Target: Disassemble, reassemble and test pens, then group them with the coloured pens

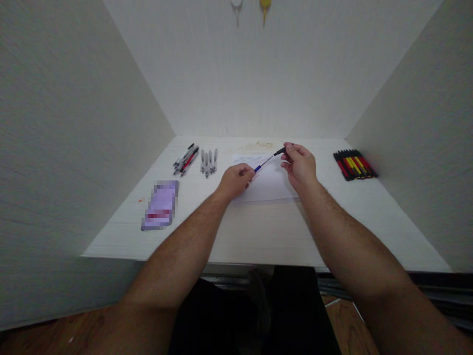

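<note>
Pinched in my left hand [237,180] is a pen's blue barrel part [257,168], its right end showing past the fingers. My right hand [301,165], held a little higher, grips the pen's black part [280,151] between thumb and fingers. A thin dark rod, like a refill [266,160], spans the gap between the two pieces. Both hands are over a sheet of white paper [269,187] with handwriting near its top edge. Whatever lies inside the curled left fingers is hidden.
Left of the paper lie clear pen pieces [209,162] in a row and a pile of clear, black and red pens [186,159]. A blurred purple phone-like slab [161,204] lies nearer. Red, yellow and black pens [355,164] sit at right. Walls enclose three sides.
</note>
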Motion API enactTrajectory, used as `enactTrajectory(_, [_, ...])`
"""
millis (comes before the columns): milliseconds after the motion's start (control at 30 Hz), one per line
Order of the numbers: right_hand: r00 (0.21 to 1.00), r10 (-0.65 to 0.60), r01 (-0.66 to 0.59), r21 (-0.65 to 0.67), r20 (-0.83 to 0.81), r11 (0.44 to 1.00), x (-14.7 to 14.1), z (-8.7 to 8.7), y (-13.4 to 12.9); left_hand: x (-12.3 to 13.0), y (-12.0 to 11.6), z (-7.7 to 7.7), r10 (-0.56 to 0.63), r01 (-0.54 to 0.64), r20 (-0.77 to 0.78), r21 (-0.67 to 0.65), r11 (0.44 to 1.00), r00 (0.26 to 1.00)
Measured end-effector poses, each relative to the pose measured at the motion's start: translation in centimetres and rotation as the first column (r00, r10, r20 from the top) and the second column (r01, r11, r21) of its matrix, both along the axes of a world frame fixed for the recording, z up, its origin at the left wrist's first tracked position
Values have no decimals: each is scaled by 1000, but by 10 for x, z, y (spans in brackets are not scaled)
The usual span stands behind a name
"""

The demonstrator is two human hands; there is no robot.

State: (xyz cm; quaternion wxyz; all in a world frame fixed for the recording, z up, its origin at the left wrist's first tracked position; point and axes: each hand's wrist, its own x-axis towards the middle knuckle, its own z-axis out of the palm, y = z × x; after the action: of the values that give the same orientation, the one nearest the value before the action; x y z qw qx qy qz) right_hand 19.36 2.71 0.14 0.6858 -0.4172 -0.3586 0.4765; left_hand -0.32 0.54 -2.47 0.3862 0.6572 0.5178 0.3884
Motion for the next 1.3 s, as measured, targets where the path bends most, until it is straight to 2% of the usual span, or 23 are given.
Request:
enactTrajectory(333, [1000,16,-16,-27,6,1000,-4,1,-2,2,-5,8,8,-8,-31,-8,1000,999])
enactTrajectory(733, [984,140,-138,-25,112,990,-13,-12,-5,0,-4,6,10,-8,-63,31,999,998])
enactTrajectory(900, [978,156,-155,-15,136,988,-15,-17,-5,1,-4,5,7,-4,-64,41,999,998])
enactTrajectory(1300, [974,198,-199,-7,113,980,-18,-16,-8,0,-3,3,2,0,-59,36,999,998])
